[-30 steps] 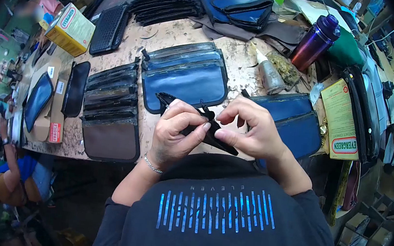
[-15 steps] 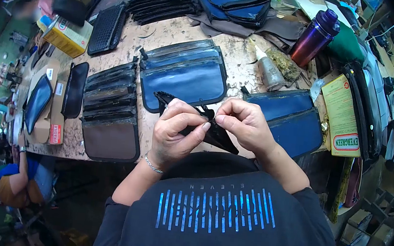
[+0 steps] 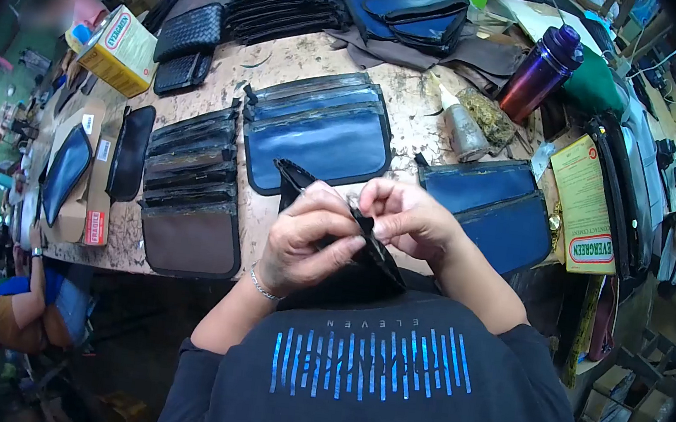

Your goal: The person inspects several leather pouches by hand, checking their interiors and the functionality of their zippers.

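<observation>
My left hand [image 3: 315, 229] pinches a black leather-like piece [image 3: 296, 177] in front of my chest, its folded edges showing above and below the fingers. Close beside it, my right hand [image 3: 412, 219] is closed with thumb and finger on the same piece near its middle. The exact spot between the fingertips is partly hidden. Just beyond my hands lies a blue panel with black edging and glued strips [image 3: 317, 142]. Another blue panel [image 3: 504, 213] rests to the right, partly behind my right forearm.
Layered brown and black panels [image 3: 189, 236] lie left. Further back are woven black pieces [image 3: 192, 32], a yellow tin [image 3: 122, 53] and stacked black pieces [image 3: 289, 14]. A glue bottle [image 3: 466, 130], purple flask [image 3: 541, 76] and yellow cement tin [image 3: 584, 206] stand right. People sit nearby.
My right hand has shifted slightly and the black piece has tilted, showing more of its lower edge. At the back left, a black item over the yellow tin now lies atop the woven piece.
</observation>
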Motion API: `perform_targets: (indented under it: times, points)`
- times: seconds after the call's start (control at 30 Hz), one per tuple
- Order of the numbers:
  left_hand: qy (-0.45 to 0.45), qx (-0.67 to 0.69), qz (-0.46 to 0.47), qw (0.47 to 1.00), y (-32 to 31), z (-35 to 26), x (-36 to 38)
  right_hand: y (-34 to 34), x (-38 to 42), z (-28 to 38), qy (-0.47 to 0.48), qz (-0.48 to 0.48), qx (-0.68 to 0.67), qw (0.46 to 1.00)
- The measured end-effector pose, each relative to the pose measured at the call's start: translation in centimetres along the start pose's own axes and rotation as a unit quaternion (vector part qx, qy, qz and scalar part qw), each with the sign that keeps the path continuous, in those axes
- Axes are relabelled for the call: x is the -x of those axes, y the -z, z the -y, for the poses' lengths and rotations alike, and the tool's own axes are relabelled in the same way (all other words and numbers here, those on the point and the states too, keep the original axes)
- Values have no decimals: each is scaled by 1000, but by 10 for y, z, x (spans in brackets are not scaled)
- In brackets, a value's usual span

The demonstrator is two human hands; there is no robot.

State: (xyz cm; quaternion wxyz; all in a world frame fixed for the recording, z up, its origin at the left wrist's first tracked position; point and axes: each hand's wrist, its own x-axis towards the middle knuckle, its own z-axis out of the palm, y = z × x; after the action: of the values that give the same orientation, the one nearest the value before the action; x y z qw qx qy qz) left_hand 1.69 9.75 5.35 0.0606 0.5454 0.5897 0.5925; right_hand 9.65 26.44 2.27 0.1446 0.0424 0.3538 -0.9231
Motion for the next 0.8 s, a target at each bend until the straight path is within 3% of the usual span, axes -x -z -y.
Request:
perform_targets:
  times: [0.1,0.13,0.17,0.23,0.27,0.33,0.37,0.4,0.43,0.5,0.57,0.67,0.73,0.77,0.8]
  points:
    - [-37,-28,4,999,-4,-3,-4,26,-18,-19,-4,104,-29,994]
    - [-38,-30,2,999,-3,-3,-4,28,-18,-18,39,68,16,997]
    - [-34,-66,-19,997,-2,-3,-4,32,-16,-11,55,35,-52,996]
    - [-7,-127,-62,990,2,-3,-3,20,-3,6,166,-7,21,986]
    - [3,-134,-82,987,3,1,-2,16,3,12,153,4,121,981]
    - [8,-154,-113,982,0,4,-3,-19,19,16,212,-24,510,833]
    - [0,-164,-122,979,-3,4,-4,-34,23,14,225,-66,663,711]
    - [-12,-174,-116,978,-5,4,-6,-39,23,8,223,-124,687,680]
    - [-29,-183,-89,979,-3,5,-6,-37,23,10,224,-124,688,678]
    - [-96,-223,-95,965,2,3,-12,-26,28,17,233,-119,612,746]
    - [-110,-276,-102,949,11,6,-14,-15,38,30,303,-72,615,724]
    - [40,-400,75,913,33,-9,-8,-10,52,51,350,-80,580,731]
    - [64,-322,53,943,42,-4,-2,0,48,62,334,-150,575,731]
    - [77,-269,32,959,41,-5,-1,3,34,63,374,-197,575,701]
    - [106,-285,-12,952,39,-9,-3,11,15,64,419,-249,629,606]
